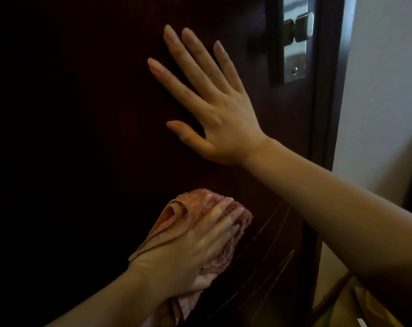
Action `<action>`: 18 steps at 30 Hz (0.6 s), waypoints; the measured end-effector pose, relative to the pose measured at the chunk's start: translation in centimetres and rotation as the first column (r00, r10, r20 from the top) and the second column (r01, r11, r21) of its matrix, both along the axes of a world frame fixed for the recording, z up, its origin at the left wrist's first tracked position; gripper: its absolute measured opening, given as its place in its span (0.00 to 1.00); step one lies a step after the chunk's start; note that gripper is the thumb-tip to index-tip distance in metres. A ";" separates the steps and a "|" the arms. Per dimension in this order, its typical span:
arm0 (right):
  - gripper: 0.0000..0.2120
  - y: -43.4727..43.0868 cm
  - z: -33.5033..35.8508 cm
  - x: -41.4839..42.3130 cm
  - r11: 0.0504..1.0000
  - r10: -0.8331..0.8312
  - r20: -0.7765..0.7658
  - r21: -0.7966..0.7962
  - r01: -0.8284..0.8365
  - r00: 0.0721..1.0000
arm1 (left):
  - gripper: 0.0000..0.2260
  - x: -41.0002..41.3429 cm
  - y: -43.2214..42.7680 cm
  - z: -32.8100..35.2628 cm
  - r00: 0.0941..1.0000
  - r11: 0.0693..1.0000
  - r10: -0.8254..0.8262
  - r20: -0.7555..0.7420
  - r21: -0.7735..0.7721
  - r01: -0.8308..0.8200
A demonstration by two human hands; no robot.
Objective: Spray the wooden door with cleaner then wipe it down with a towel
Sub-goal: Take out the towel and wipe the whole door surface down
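Head view: a dark wooden door [82, 114] filled the scene. The left hand [188, 253] lay flat with straight fingers, pressing a bunched pink towel [176, 208] against the door's lower right part. The right hand [221, 114] was open higher up, its spread fingers braced on the wood and holding nothing. Wiping seemed under way; even pressure and overlapping strokes would likely serve best. A metal handle [294, 38] stood at the far right, just beside the frame [327, 90] and a pale wall [384, 90]. The braced hand and handle could block strokes. No cleaner bottle showed.
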State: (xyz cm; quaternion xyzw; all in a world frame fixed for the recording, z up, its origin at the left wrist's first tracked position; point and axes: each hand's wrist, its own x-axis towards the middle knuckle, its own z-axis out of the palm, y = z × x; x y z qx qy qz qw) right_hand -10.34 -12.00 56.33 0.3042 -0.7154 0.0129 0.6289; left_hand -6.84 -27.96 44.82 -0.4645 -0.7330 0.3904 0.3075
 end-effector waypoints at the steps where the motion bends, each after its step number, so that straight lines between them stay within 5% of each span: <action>1: 0.27 0.1 -0.1 0.0 1.000 -0.002 0.002 0.010 0.002 1.000 | 0.41 0.0 0.0 -0.1 1.000 1.000 0.001 0.003 0.008 -0.001; 11: 0.27 0.2 -0.5 0.0 1.000 -0.007 0.026 0.008 0.007 1.000 | 0.41 -0.2 1.4 -1.8 0.999 0.995 0.025 0.047 0.095 -0.030; 18: 0.26 0.3 -0.7 0.0 1.000 0.014 0.017 -0.018 -0.013 1.000 | 0.39 -0.4 1.1 -0.5 1.000 0.999 0.008 0.000 -0.051 -0.008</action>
